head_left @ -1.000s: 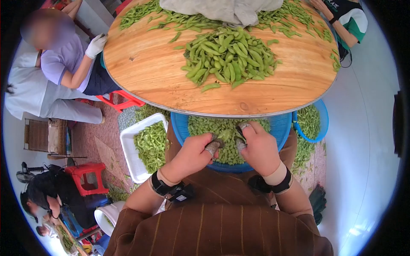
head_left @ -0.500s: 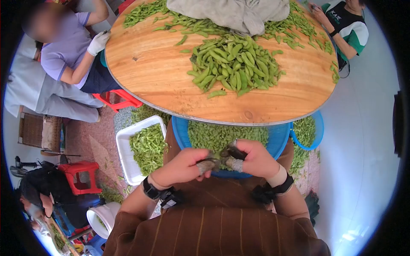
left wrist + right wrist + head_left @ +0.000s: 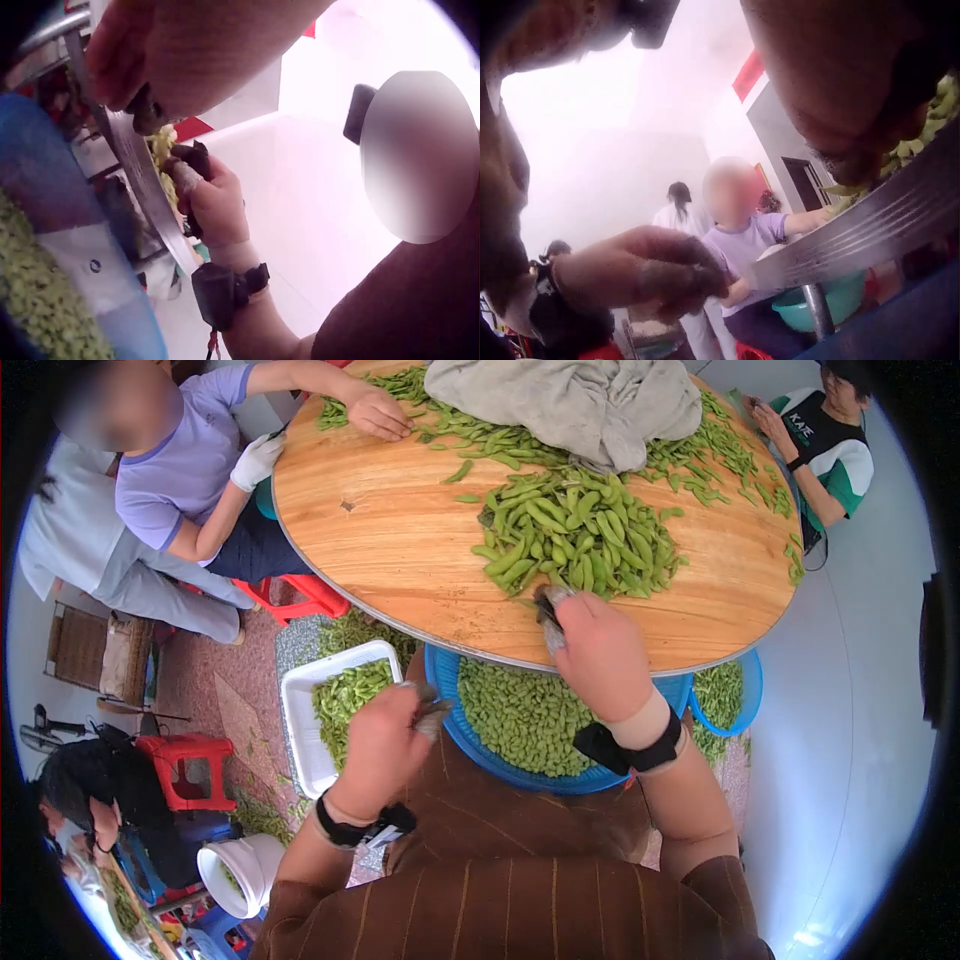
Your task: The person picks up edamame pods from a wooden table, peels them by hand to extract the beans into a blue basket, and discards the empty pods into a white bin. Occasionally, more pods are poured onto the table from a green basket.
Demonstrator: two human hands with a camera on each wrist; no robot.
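My right hand reaches over the near edge of the round wooden table. Its wrapped thumb and forefinger pinch a soybean pod at the front of a heap of green soybean pods. Lower on the left, my left hand hovers beside a white basket of pods, its wrapped fingers bent inward; I cannot tell whether anything is between them. Below the table edge, a blue basin of shelled green beans sits between the hands, against the lap.
A grey cloth covers more pods at the table's far side. One person sits at the left, another at the right. A blue basket, red stools and a white bucket stand around.
My hands were together over the basin and have parted: the right went forward to the pod heap, the left moved left toward the white basket. The person at left now reaches onto the table.
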